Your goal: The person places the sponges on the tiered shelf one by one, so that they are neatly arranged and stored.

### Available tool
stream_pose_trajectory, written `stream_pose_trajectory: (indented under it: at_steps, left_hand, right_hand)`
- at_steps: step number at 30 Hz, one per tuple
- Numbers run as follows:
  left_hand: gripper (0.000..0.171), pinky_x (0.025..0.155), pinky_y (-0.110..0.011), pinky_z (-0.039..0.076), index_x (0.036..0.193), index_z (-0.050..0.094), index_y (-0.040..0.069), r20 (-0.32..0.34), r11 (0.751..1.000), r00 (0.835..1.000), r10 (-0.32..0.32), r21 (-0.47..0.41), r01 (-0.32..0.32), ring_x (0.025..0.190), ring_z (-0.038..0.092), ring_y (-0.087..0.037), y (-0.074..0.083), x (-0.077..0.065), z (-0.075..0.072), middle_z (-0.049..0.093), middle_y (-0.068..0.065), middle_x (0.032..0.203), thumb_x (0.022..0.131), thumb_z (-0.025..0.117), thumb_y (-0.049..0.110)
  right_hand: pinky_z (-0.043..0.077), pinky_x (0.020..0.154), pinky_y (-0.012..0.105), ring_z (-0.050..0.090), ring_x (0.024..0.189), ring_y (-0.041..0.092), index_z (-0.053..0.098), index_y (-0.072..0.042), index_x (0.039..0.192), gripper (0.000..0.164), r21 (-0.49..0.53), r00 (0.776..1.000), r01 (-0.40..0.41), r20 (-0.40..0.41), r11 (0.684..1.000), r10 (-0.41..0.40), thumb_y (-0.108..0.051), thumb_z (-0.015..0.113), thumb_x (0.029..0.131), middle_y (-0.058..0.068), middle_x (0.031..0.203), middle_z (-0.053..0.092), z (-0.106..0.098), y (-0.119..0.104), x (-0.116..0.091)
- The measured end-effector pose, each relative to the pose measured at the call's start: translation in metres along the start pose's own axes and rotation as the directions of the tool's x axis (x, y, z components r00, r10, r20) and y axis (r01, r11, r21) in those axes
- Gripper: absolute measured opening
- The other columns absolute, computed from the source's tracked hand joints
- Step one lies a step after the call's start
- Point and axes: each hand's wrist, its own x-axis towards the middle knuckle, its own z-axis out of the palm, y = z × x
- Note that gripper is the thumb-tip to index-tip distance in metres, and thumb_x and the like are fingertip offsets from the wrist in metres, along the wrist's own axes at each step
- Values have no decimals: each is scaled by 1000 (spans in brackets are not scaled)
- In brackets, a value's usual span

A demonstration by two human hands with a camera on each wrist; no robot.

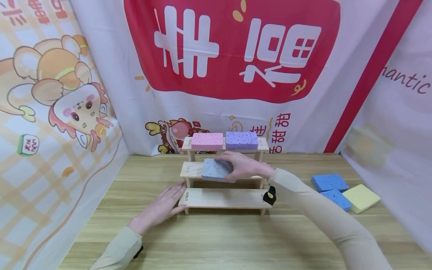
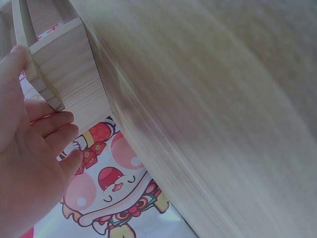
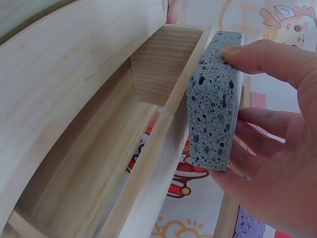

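A three-tier wooden display rack (image 1: pixel 229 198) stands on the table. My left hand (image 1: pixel 161 204) holds the left end of its lowest tier. In the left wrist view the thumb (image 2: pixel 15 62) lies on one edge of the board, with the fingers (image 2: pixel 52 121) bent near the other. Above the middle tier, my right hand (image 1: pixel 243 165) grips a grey-blue sponge (image 1: pixel 216 169) between thumb and fingers. The right wrist view shows this sponge (image 3: pixel 213 109) with dark pores, its lower face close to the tier. A pink sponge (image 1: pixel 207 141) and a purple sponge (image 1: pixel 242 140) sit side by side on the top tier.
To the right on the wooden table (image 1: pixel 233 240) lie two blue sponges (image 1: pixel 330 182) and a yellow sponge (image 1: pixel 361 198), close together. Printed cloth (image 1: pixel 233 48) hangs behind the rack, and more cloth lines both sides. The right forearm reaches across the table's right half.
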Motion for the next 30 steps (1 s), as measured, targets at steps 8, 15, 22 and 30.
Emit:
stream_pose_trajectory:
  at_steps: [8, 15, 22, 30]
  left_hand:
    - [77, 121, -54, 31, 148, 38, -5, -3, 1000, 1000, -1, 8, 1, 144, 41, -36, 0, 0, 0, 40, -23, 155, 97, 56, 48]
    - [77, 121, -54, 31, 149, 37, -4, 8, 1000, 1000, -5, 6, 5, 144, 40, -36, 1, 0, 0, 38, -21, 156, 97, 55, 49]
    - [77, 121, -54, 31, 150, 36, -4, 14, 1000, 1000, -10, -2, 10, 144, 41, -37, 1, 0, 1, 36, -21, 156, 98, 54, 50]
    - [77, 121, -54, 32, 150, 36, -4, 10, 1000, 1000, -11, 1, 11, 143, 42, -38, 1, -1, 0, 37, -22, 156, 97, 55, 49]
  right_hand:
    - [43, 116, 45, 51, 132, 28, 46, -8, 148, 78, -4, 1000, 8, 16, 1000, -8, -20, 78, 78, 11, 146, 52, 4, -2, 13]
    - [45, 114, 43, 53, 129, 26, 47, -7, 147, 76, -5, 999, 38, 15, 999, -37, -19, 78, 79, 12, 143, 54, 7, -5, 21]
    - [42, 117, 44, 50, 134, 28, 47, -5, 147, 75, 24, 999, 40, 23, 999, -40, -16, 78, 79, 14, 146, 52, 10, -8, 27]
    - [43, 116, 45, 50, 133, 29, 47, -4, 146, 73, 33, 999, 37, 21, 999, -38, -15, 77, 80, 14, 147, 50, 13, -7, 33]
